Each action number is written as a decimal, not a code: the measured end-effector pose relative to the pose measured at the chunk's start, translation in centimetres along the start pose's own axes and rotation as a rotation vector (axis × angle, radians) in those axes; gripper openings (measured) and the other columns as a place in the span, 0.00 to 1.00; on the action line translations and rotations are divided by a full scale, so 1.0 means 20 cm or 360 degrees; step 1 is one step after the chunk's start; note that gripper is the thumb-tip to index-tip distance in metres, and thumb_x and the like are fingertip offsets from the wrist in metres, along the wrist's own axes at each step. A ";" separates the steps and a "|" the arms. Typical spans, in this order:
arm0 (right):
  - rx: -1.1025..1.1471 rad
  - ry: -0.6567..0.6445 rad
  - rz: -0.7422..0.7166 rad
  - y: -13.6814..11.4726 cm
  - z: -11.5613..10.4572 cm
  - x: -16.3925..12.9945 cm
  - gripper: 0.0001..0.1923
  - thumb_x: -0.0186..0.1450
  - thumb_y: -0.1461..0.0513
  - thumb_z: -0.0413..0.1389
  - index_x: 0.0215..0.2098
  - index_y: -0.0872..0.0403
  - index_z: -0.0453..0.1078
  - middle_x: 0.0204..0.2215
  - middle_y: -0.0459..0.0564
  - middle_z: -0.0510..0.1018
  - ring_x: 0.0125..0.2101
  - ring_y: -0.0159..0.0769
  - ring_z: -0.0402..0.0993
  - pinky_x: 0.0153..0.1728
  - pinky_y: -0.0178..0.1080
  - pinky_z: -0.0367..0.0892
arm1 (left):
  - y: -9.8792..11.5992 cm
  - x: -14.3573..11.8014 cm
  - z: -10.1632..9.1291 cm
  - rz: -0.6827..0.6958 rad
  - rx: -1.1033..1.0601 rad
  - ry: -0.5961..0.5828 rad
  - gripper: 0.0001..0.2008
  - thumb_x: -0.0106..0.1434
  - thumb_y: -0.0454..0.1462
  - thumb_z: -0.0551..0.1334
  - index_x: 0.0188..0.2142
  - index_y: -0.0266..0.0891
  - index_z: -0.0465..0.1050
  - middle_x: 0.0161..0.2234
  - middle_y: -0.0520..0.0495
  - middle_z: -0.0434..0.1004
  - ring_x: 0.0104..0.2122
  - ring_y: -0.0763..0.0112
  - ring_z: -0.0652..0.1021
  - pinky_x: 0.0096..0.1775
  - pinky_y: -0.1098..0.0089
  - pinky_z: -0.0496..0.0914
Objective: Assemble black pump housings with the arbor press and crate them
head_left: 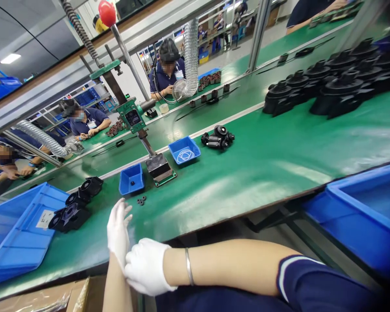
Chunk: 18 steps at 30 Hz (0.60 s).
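Both hands wear white gloves. My left hand (118, 225) is raised over the near edge of the green bench with its fingers stretched up and holding nothing. Its nearest things are several small black round parts (141, 200) lying loose on the bench. My right hand (149, 266) comes across from the right, its fingers closed at the left wrist on the cuff of the left glove (117, 249). The fingertips of the right hand are partly hidden behind that wrist.
A lever press (159, 167) stands between a small blue bin (131, 187) and another with white rings (185, 162). Black housings (69, 212) lie beside a big blue crate (16, 229). More black assemblies (341, 86) fill the right. Co-workers (89, 119) sit opposite.
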State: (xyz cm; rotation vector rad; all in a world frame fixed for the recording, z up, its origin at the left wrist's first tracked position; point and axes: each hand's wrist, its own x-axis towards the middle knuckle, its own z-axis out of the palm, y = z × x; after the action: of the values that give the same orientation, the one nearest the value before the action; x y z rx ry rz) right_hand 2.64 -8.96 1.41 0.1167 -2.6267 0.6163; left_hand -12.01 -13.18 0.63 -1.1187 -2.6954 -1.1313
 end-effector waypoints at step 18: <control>0.0195 0.0304 0.0779 0.80 -0.34 -0.75 0.15 0.71 0.60 0.47 0.39 0.52 0.76 0.33 0.51 0.78 0.36 0.39 0.74 0.39 0.40 0.67 | -0.07 0.14 0.28 0.0454 0.0750 -0.0393 0.11 0.67 0.46 0.54 0.33 0.44 0.68 0.35 0.49 0.71 0.32 0.67 0.78 0.35 0.68 0.71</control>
State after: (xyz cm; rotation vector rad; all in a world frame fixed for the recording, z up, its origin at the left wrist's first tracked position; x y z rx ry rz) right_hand 16.03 8.02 -6.16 -0.5366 -2.4332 0.8981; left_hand -13.47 -8.67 -3.64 -1.5517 -2.6332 -0.3106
